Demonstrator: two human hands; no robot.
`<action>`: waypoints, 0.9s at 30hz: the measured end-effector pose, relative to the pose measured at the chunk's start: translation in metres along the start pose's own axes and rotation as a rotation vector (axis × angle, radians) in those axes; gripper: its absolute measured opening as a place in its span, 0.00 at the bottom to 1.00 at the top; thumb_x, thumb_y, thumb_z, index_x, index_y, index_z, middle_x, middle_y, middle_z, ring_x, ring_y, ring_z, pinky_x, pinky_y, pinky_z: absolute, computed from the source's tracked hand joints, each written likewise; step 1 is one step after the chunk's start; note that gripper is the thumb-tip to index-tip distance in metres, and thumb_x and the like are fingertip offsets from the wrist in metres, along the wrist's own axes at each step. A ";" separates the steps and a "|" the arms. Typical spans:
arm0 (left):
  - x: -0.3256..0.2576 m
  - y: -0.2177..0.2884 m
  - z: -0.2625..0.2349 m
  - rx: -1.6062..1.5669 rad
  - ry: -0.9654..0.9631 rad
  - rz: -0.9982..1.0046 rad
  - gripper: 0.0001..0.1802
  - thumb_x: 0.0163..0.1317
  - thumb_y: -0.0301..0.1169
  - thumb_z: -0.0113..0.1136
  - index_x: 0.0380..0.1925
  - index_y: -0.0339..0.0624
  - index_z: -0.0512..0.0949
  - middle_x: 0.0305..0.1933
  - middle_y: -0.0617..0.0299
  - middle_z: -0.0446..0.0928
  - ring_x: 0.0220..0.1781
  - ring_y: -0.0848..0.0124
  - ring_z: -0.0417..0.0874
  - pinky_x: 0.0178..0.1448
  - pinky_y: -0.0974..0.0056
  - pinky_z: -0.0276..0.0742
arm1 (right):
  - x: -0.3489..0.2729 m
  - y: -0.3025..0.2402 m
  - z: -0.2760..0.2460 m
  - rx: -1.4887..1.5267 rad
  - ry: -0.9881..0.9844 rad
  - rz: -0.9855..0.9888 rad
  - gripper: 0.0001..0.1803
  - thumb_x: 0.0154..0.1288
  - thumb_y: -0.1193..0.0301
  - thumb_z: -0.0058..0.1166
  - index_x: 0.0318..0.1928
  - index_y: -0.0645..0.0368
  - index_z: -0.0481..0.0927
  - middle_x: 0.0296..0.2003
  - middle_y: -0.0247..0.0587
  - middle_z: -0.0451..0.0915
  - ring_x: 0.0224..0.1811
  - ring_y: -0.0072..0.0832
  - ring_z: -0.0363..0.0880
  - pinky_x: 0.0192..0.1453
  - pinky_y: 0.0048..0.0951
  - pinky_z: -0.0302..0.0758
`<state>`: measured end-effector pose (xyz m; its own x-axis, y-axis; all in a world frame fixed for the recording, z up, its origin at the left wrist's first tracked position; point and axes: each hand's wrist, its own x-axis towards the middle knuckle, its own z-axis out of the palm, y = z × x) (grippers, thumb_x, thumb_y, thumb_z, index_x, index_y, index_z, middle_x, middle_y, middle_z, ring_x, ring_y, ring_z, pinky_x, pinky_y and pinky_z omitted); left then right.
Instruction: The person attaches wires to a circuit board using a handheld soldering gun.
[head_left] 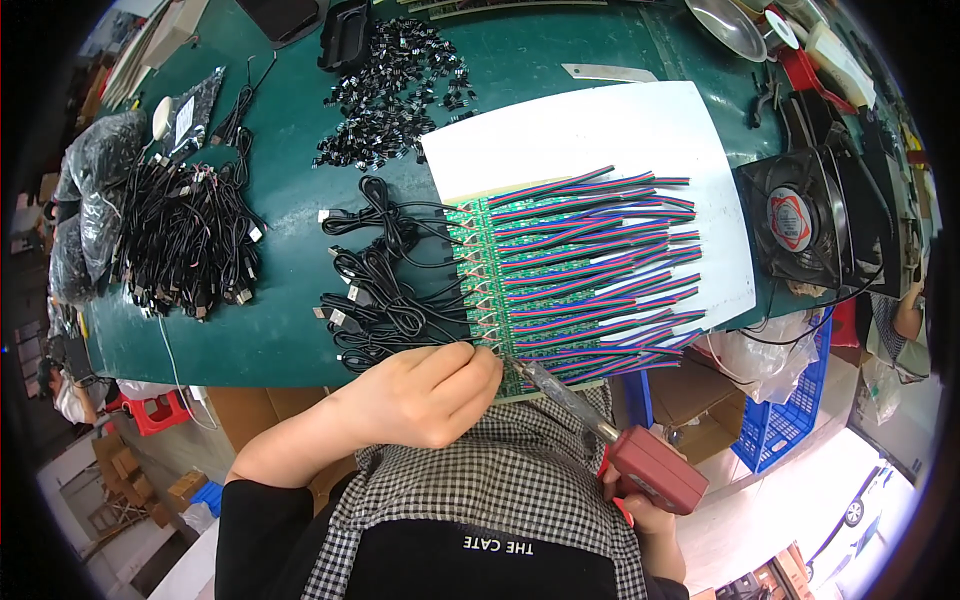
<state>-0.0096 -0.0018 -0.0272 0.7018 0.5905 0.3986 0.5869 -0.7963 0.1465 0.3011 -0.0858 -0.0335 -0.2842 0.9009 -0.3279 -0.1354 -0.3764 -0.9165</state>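
A green circuit board panel (520, 280) lies on a white sheet (600, 130), with several multicoloured ribbon cables (600, 250) fanned out to its right and black cables (385, 290) attached on its left. My left hand (425, 395) is closed at the board's near left corner, pinching a thin wire there. My right hand (648, 515), mostly hidden, grips a red-handled soldering iron (655, 468) whose metal tip (530, 372) touches the board's near edge.
On the green table (290, 190) lie a bundle of black cables (190, 240), a heap of small black connectors (395, 90) and dark bags (95, 170). A black fan (800, 215) stands right. Cardboard boxes (700, 400) and a blue crate (785, 410) sit below.
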 end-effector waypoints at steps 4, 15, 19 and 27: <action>0.001 0.000 0.000 0.013 -0.007 0.007 0.11 0.40 0.24 0.62 0.28 0.32 0.79 0.34 0.60 0.77 0.35 0.73 0.78 0.31 0.75 0.78 | -0.003 0.001 -0.001 -0.112 0.041 0.012 0.34 0.46 0.68 0.68 0.53 0.77 0.74 0.31 0.41 0.84 0.27 0.25 0.83 0.32 0.23 0.78; 0.003 0.003 -0.005 -0.013 -0.071 -0.026 0.14 0.41 0.23 0.62 0.31 0.30 0.80 0.33 0.57 0.76 0.32 0.70 0.79 0.31 0.71 0.81 | -0.006 0.009 -0.005 -0.040 -0.016 0.020 0.40 0.46 0.66 0.71 0.57 0.77 0.70 0.36 0.47 0.84 0.25 0.25 0.81 0.29 0.22 0.76; 0.003 0.004 -0.003 -0.017 -0.040 -0.034 0.14 0.41 0.23 0.62 0.31 0.30 0.80 0.33 0.57 0.76 0.31 0.70 0.78 0.32 0.71 0.81 | -0.005 0.005 -0.001 0.149 0.053 0.046 0.43 0.49 0.62 0.71 0.60 0.77 0.67 0.36 0.51 0.83 0.22 0.24 0.78 0.26 0.21 0.73; 0.001 0.005 -0.005 -0.025 -0.083 -0.082 0.14 0.41 0.25 0.62 0.32 0.32 0.80 0.34 0.59 0.77 0.31 0.70 0.78 0.29 0.71 0.78 | -0.005 0.004 0.001 0.157 0.066 0.055 0.45 0.48 0.61 0.72 0.59 0.79 0.67 0.36 0.51 0.83 0.22 0.24 0.77 0.26 0.21 0.72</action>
<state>-0.0079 -0.0061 -0.0211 0.6832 0.6619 0.3084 0.6342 -0.7472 0.1986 0.3012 -0.0920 -0.0351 -0.2334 0.8883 -0.3954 -0.2692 -0.4498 -0.8516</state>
